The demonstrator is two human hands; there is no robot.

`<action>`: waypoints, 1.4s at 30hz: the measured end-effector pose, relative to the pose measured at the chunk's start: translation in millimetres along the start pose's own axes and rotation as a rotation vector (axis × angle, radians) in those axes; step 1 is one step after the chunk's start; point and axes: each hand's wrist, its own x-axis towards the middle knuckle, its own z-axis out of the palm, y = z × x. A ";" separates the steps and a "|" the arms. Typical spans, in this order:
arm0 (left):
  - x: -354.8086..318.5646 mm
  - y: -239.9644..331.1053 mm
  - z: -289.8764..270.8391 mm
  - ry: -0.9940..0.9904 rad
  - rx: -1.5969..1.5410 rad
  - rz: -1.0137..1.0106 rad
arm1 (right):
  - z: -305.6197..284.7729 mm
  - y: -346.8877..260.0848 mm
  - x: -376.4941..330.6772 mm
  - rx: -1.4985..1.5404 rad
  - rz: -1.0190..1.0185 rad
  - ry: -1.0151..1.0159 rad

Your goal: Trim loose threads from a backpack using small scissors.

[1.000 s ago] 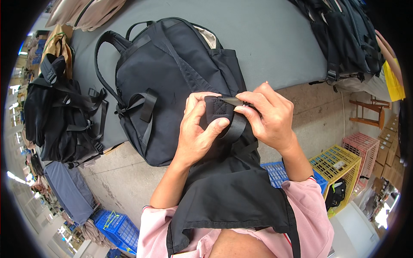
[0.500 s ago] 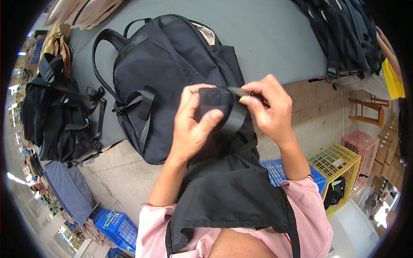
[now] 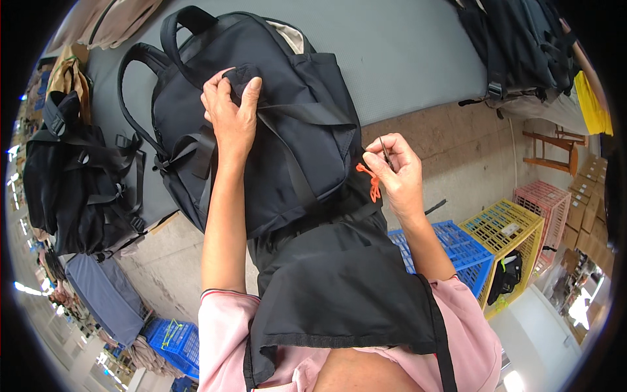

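Note:
A black backpack (image 3: 287, 85) lies on the grey table, its cream lining showing at the opening along the top right. My left hand (image 3: 232, 114) is closed around the end of one padded shoulder strap (image 3: 245, 77), over the backpack's face. From that strap a flat webbing strap (image 3: 287, 153) trails across the front. My right hand (image 3: 400, 166) is off the bag's right side, its fingers pinching slim dark thread snips (image 3: 386, 154), blade pointing up. An orange cord (image 3: 373, 181) dangles beside the fingers. Most of the snips' handle is hidden in the palm.
Another black backpack (image 3: 78, 183) sits at the table's left end, and more black bags (image 3: 522, 52) are piled at the far right, near a person in yellow. Blue (image 3: 444, 245), yellow (image 3: 506, 228) and pink (image 3: 548, 202) plastic crates stand on the floor at right. A wooden stool (image 3: 552, 150) is beyond.
My left hand has moved up and left, carrying the shoulder strap onto the backpack. My right hand has drawn down from the strap with the snips, whose orange cord now shows.

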 end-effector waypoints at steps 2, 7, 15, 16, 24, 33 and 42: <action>2.6 -0.1 3.0 0.021 0.007 0.020 | 2.8 -2.3 -2.3 0.013 -0.009 -0.008; 20.7 -14.5 10.3 0.103 0.037 0.013 | 11.2 -9.5 -24.0 -0.019 0.166 -0.119; 47.1 -23.8 28.1 0.249 0.224 0.068 | 26.8 42.9 -60.7 -0.300 0.110 -0.416; 47.0 -26.6 28.3 0.261 0.228 0.078 | 23.4 43.0 -60.4 -0.300 0.110 -0.420; 42.5 -6.6 -28.2 0.185 0.051 0.001 | -42.2 -23.7 -33.1 -0.028 0.064 -0.264; -25.3 133.8 -21.3 -0.618 -0.454 0.209 | -9.1 -71.1 28.9 -0.081 -0.333 -0.082; -32.1 127.6 -21.8 -0.825 -0.659 -0.184 | 9.6 -71.8 50.3 -0.345 -0.472 -0.028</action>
